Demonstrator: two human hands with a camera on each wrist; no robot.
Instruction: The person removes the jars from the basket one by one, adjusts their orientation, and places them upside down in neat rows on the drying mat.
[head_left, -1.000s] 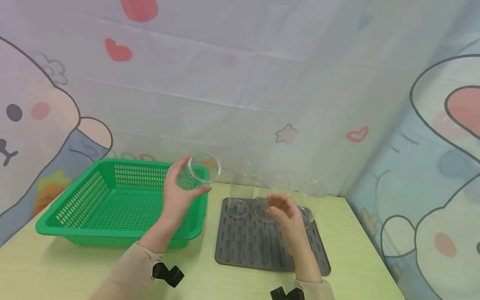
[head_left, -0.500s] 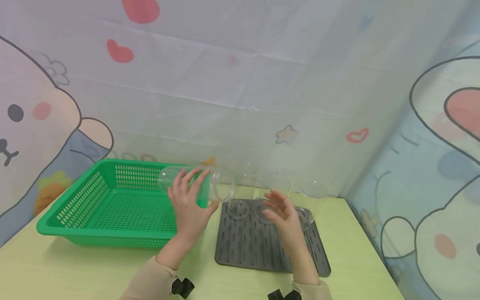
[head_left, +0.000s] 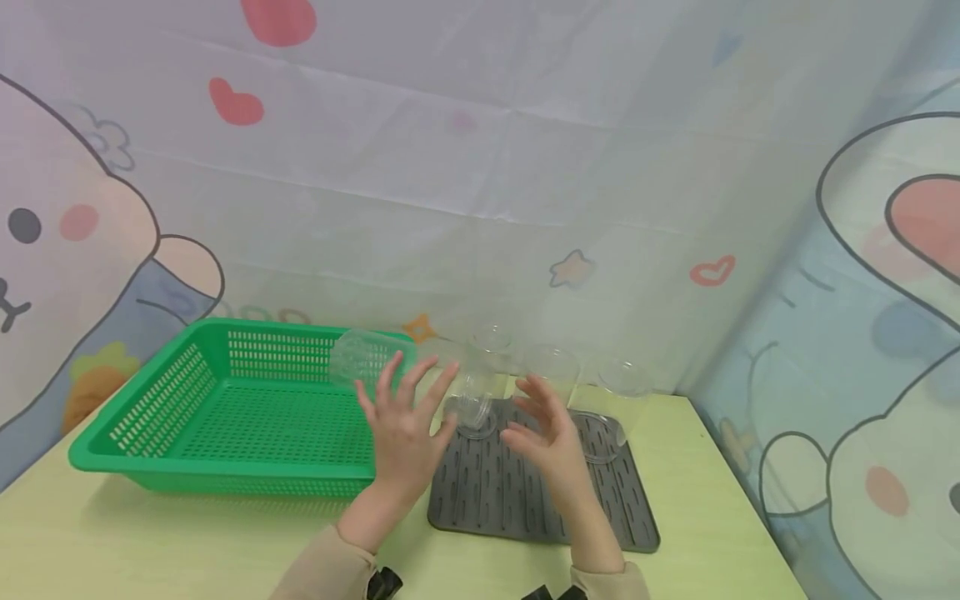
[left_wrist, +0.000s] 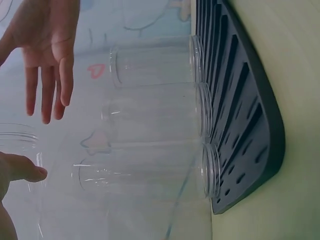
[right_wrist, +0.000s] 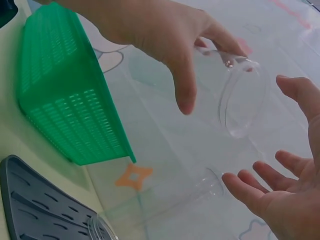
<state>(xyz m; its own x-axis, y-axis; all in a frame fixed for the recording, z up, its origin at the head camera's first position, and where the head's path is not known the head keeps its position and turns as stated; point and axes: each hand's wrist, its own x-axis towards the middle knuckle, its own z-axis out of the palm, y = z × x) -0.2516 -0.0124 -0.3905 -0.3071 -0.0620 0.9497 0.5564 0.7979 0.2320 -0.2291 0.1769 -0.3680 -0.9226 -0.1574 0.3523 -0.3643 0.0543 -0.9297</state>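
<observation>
My left hand (head_left: 405, 433) grips a clear jar (head_left: 371, 357), with the thumb on the near side and spread fingers over it. The jar is tilted, its ringed mouth (right_wrist: 241, 102) toward my right hand and lower than its base. My right hand (head_left: 546, 433) hovers over the grey ridged mat (head_left: 510, 492), fingers relaxed, touching nothing. On the mat stand three more clear jars, mouths down: one (left_wrist: 155, 62), a middle one (left_wrist: 155, 117) and another (left_wrist: 145, 175) in the left wrist view. Their outlines are faint, and my hands partly cover them in the head view.
A green plastic basket (head_left: 247, 475) with latticed walls stands on the pale yellow table (head_left: 720, 508), left of the mat. Behind the table hangs a cloth backdrop (head_left: 450, 192) printed with cartoon animals and hearts.
My left hand has turned the jar from mouth toward me to mouth tipped down and right, and moved right toward the mat. My right hand has shifted slightly left.
</observation>
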